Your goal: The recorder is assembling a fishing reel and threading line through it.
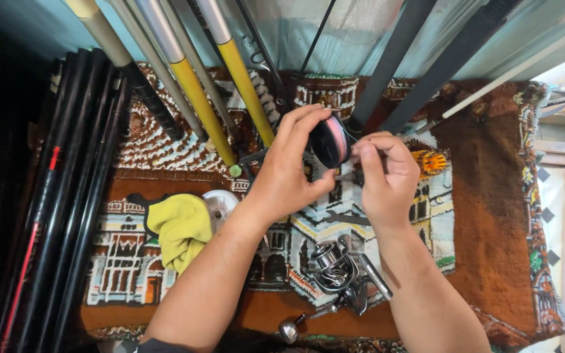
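A dark spool (330, 142) wound with pink line is held on edge in the left hand (287, 171), fingers clamped round its rim, above the patterned rug (485, 196). The right hand (387, 180) is pinched shut just right of the spool, apparently on the line end, though this cannot be confirmed. A spinning reel (336, 271) lies on the rug below both hands.

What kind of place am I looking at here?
Likely a fishing-tackle workspace: fishing rods lean against the wall, a spinning reel lies on the patterned rug, and the left hand holds a line spool.

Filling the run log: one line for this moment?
left hand: holds line spool | right hand: pinching at spool | spinning reel: on rug
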